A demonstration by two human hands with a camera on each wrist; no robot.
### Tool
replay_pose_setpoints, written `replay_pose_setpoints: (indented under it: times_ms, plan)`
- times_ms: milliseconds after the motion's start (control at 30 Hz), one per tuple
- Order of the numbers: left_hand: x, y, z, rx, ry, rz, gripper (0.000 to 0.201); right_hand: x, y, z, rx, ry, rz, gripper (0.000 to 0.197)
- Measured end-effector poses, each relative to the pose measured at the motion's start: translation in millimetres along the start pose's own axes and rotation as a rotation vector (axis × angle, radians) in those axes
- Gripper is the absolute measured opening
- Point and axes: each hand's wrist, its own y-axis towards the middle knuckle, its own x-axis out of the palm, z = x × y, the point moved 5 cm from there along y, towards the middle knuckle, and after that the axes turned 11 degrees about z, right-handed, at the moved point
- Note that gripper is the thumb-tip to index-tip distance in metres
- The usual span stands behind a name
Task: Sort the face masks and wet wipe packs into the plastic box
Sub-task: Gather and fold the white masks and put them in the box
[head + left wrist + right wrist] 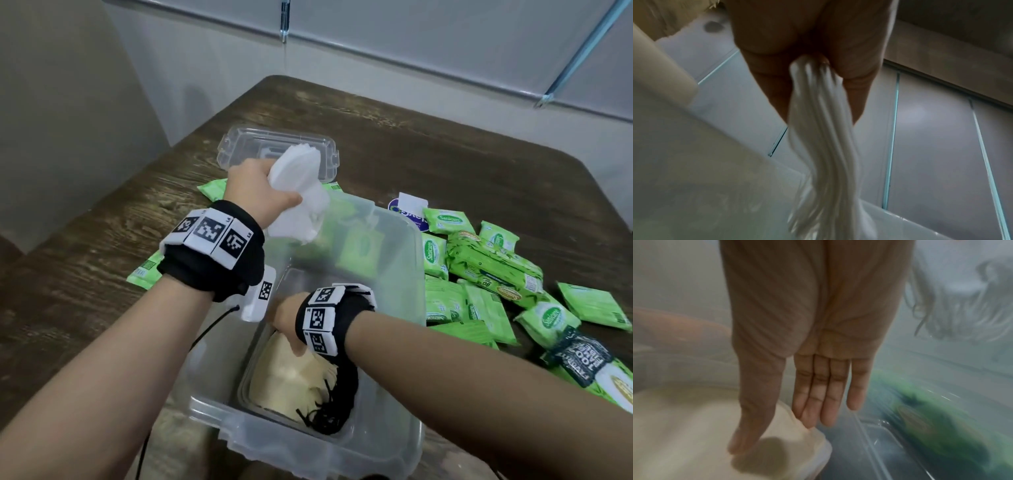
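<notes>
A clear plastic box stands on the wooden table in front of me. My left hand grips a bundle of white face masks above the box's far left corner; in the left wrist view the white masks hang from my curled fingers. My right hand is down inside the box with straight fingers on a stack of cream masks with black ear loops. The cream masks lie under the thumb. Green wet wipe packs are heaped right of the box.
The box's clear lid lies on the table behind my left hand. More green packs lie left of the box, and one green pack shows through the far wall. A dark-labelled pack sits at the right edge.
</notes>
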Motion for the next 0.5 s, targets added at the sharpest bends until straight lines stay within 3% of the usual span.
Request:
replay_pose_setpoints:
  times_ms: [133, 267, 500]
  plan:
    - [-1.2, 3.6, -4.9, -0.045, -0.068, 0.022, 0.039, 1.6, 1.5, -0.1, 0.022, 0.066, 0.103, 0.016]
    - [1.7, 2.6, -6.0, -0.048, -0.081, 0.000, 0.039, 1.9, 3.6, 1.2, -0.002, 0.057, 0.147, 0.024]
    - [2.7, 2.5, -7.3, -0.053, -0.097, -0.017, 0.039, 14.9, 18.9, 6.8, 0.085, 0.149, 0.098, 0.063]
